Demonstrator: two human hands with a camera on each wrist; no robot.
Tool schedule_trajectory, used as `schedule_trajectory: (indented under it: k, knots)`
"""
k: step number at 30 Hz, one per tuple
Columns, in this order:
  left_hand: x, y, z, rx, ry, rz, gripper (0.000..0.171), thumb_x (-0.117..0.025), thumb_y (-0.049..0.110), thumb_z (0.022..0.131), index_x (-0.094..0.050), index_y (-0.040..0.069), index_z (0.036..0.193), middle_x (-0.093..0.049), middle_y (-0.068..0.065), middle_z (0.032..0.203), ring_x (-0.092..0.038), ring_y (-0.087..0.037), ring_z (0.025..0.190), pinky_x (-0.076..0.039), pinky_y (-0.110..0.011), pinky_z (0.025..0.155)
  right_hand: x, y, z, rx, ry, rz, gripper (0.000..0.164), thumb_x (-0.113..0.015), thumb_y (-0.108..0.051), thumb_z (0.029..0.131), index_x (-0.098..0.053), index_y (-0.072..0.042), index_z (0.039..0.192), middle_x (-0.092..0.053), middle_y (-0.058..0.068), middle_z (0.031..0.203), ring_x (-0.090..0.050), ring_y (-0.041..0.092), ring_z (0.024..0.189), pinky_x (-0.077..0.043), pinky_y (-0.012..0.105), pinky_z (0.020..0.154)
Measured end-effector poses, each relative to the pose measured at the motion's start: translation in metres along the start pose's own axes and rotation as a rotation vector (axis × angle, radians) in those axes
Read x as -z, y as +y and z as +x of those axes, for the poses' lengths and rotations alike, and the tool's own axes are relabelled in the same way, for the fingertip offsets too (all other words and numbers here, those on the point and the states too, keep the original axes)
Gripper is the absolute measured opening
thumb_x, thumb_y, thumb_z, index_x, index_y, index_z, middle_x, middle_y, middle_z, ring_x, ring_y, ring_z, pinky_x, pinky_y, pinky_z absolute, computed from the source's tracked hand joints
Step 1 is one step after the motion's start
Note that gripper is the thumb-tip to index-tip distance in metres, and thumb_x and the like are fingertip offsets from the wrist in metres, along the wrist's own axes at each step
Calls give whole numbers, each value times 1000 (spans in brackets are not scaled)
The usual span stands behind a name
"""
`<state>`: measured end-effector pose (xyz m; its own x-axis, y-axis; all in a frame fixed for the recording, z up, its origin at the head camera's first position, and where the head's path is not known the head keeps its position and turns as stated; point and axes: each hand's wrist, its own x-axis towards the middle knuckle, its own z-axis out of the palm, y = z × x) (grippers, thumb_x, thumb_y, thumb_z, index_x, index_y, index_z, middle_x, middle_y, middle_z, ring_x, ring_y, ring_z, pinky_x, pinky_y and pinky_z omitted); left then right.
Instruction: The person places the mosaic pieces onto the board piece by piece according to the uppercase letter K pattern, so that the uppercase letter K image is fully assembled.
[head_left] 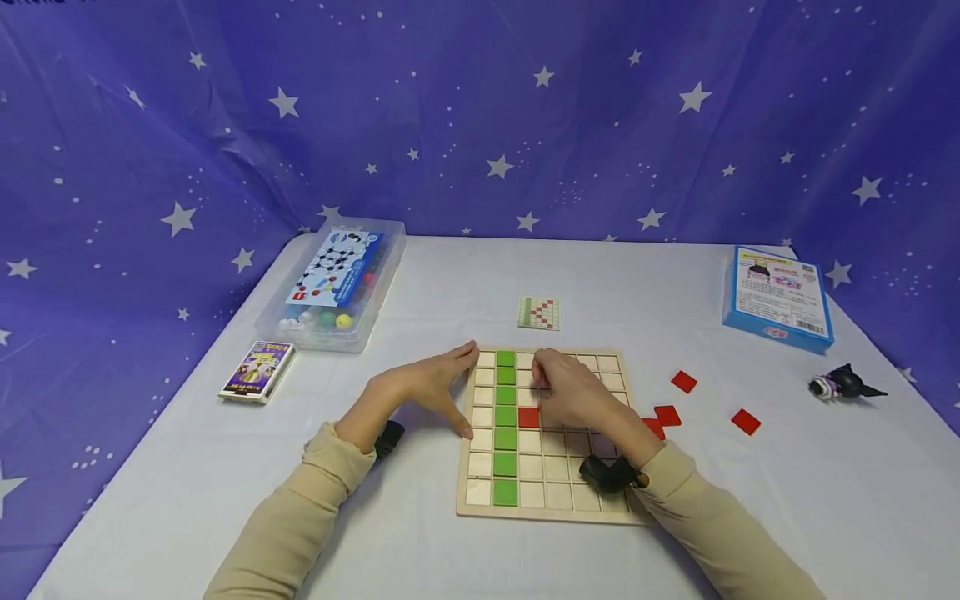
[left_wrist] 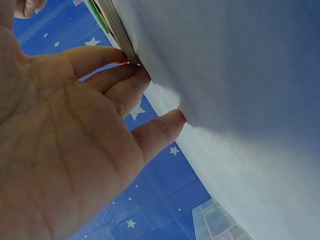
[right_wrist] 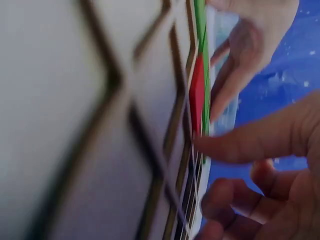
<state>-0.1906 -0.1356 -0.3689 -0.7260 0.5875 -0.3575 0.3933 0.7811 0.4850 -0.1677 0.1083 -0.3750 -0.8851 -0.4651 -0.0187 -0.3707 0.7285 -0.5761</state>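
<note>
A square wooden grid board (head_left: 557,495) lies flat on the table, with a column of green tiles (head_left: 506,417) second from its left side. One red tile (head_left: 528,417) sits in a cell right beside that column. At the board's left edge, my left hand (head_left: 427,385) spreads thumb and fingers along the frame; in the left wrist view its fingertips touch the board's edge (left_wrist: 119,32). Over the board's upper middle is my right hand (head_left: 581,396), fingers bent downward. Its thumb (right_wrist: 245,142) reaches the grid near the red tile (right_wrist: 197,92); I see nothing between thumb and fingers.
Several loose red tiles (head_left: 683,382) lie right of the board. Behind it is a small pattern card (head_left: 538,313). A clear plastic case (head_left: 322,321) and a card box (head_left: 258,372) stand left; a blue box (head_left: 780,296) and a black figurine (head_left: 846,383) are right.
</note>
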Motion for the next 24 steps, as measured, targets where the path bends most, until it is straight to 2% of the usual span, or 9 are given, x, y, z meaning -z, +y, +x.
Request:
schedule_trajectory:
  k: [2, 5, 9, 13, 17, 20, 24]
  knots:
    - [0, 0, 0, -1, -1, -6, 127, -88, 43, 65, -6, 4, 154, 2, -12, 163, -3, -27, 151, -15, -42, 121, 4, 10, -1, 10, 10, 16, 22, -66, 3, 70, -50, -6, 81, -43, 0, 70, -40, 14, 64, -32, 26, 57]
    - [-1, 0, 0, 3, -8, -3, 127, -87, 43, 65, -5, 4, 154, 2, -12, 163, -2, -27, 151, -15, -43, 121, 13, 34, -4, 33, -1, 103, 22, -74, -7, 77, -53, -6, 80, -45, -2, 69, -42, 11, 63, -35, 24, 58]
    - [0, 0, 0, 8, -10, 19, 127, -87, 44, 66, -5, 5, 155, 3, -11, 163, -2, -26, 151, -15, -42, 121, 35, 69, -13, 38, 27, 223, 17, -74, -13, 83, -60, -5, 85, -53, 1, 73, -49, 11, 66, -41, 23, 61]
    - [1, 0, 0, 10, -2, 15, 126, -87, 43, 66, -6, 5, 155, 2, -11, 163, -3, -26, 151, -15, -42, 121, 61, 102, -28, -73, 117, 276, 23, -70, -16, 86, -62, 2, 98, -59, 7, 82, -52, 12, 72, -43, 24, 61]
    - [0, 0, -1, 15, -2, 5, 126, -87, 43, 66, -6, 5, 155, 2, -10, 163, -3, -26, 151, -16, -43, 121, 81, 135, -44, -236, 191, 230, 36, -70, -23, 88, -60, 5, 109, -60, 6, 87, -52, 11, 74, -44, 23, 60]
    - [0, 1, -1, 13, -6, 7, 126, -87, 43, 66, -5, 5, 155, 2, -10, 163, -3, -26, 151, -16, -44, 121, 91, 157, -57, -323, 172, 204, 45, -70, -30, 88, -59, 3, 117, -60, 6, 93, -52, 11, 79, -43, 24, 66]
    - [0, 2, -2, 11, -2, 17, 125, -86, 43, 67, -6, 4, 155, 2, -10, 163, -4, -27, 151, -17, -45, 121, 100, 173, -68, -353, 129, 168, 53, -70, -37, 87, -60, 2, 121, -60, 8, 99, -51, 12, 84, -40, 25, 71]
